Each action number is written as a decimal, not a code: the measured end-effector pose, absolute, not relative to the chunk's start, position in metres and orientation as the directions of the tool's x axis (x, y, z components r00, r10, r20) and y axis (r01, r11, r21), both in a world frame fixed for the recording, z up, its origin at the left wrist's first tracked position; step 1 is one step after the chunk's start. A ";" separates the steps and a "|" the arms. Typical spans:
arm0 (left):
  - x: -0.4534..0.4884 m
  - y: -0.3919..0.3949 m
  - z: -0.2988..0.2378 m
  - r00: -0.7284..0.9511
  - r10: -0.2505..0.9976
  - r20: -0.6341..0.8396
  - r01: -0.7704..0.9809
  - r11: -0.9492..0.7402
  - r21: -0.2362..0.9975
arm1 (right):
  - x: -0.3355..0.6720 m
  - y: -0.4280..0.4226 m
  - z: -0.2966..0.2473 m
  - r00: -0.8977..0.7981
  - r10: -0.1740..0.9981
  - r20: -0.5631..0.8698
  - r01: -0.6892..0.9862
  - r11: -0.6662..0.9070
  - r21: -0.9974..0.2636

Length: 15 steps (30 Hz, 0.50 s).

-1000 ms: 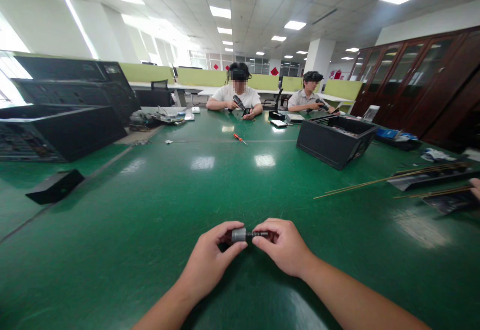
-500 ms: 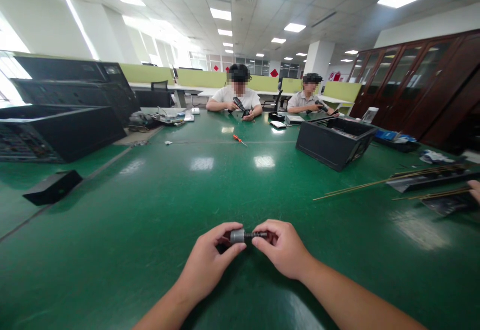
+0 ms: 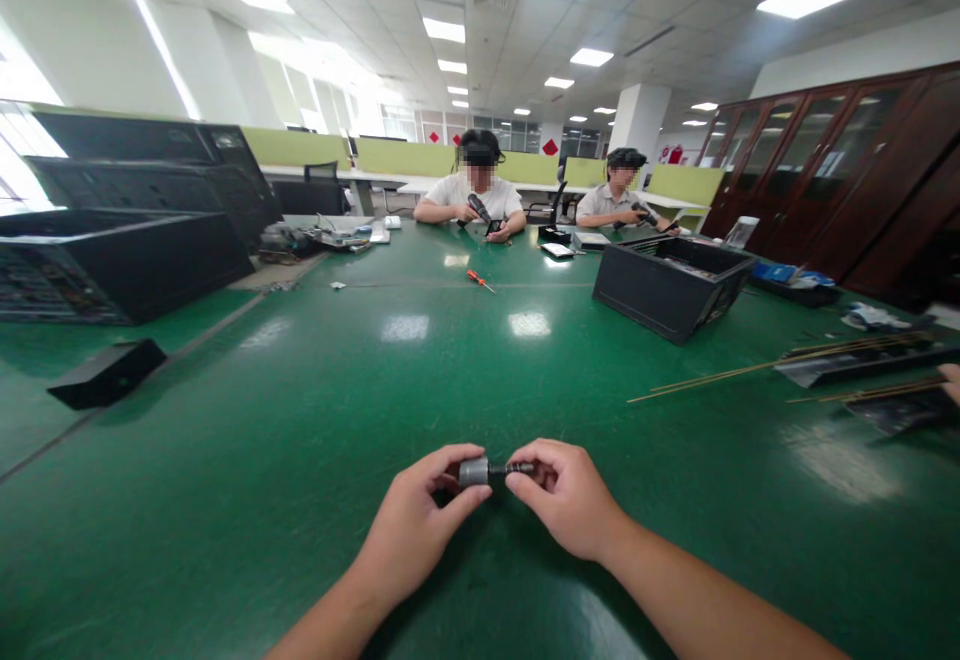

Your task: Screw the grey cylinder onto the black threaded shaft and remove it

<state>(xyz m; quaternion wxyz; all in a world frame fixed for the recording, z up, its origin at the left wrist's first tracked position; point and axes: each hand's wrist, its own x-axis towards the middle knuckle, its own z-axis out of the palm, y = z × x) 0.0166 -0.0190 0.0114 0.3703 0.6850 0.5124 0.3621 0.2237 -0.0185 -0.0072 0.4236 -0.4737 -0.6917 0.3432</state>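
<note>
Low in the middle of the view, both my hands meet just above the green table [image 3: 315, 410]. My left hand [image 3: 420, 525] pinches a small grey metal cylinder [image 3: 473, 471] between thumb and fingers. A thin dark shaft [image 3: 519, 468] sticks out of its right end, and my right hand [image 3: 571, 502] is closed on that shaft with thumb and forefinger. The rest of the part is hidden under my fingers.
A black open case [image 3: 667, 285] stands at the right, stacked black cases [image 3: 127, 230] at the left, a flat black piece [image 3: 105, 372] near the left edge. Thin brass rods [image 3: 757, 366] lie at the right. A red screwdriver [image 3: 480, 280] lies mid-table. Two people [image 3: 471, 198] sit at the far side holding tools.
Nothing has visibly changed beyond a slight shift of the view; both hands keep their grip on the cylinder and its shaft.
</note>
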 end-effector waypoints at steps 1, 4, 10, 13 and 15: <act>0.016 -0.019 0.011 0.214 0.970 0.116 0.431 -0.200 0.880 | 0.224 -0.019 -0.007 -0.192 0.945 0.263 0.366 0.318 -0.875; 0.016 -0.019 0.011 0.217 0.969 0.115 0.426 -0.200 0.882 | 0.224 -0.019 -0.006 -0.192 0.945 0.265 0.370 0.320 -0.872; 0.016 -0.020 0.013 0.214 0.970 0.116 0.413 -0.198 0.889 | 0.224 -0.020 -0.005 -0.185 0.947 0.265 0.354 0.315 -0.881; 0.016 -0.021 0.013 0.206 0.972 0.114 0.403 -0.190 0.895 | 0.224 -0.020 -0.004 -0.178 0.948 0.265 0.342 0.312 -0.886; 0.016 -0.020 0.013 0.203 0.973 0.111 0.398 -0.186 0.898 | 0.224 -0.021 -0.004 -0.171 0.949 0.266 0.336 0.309 -0.890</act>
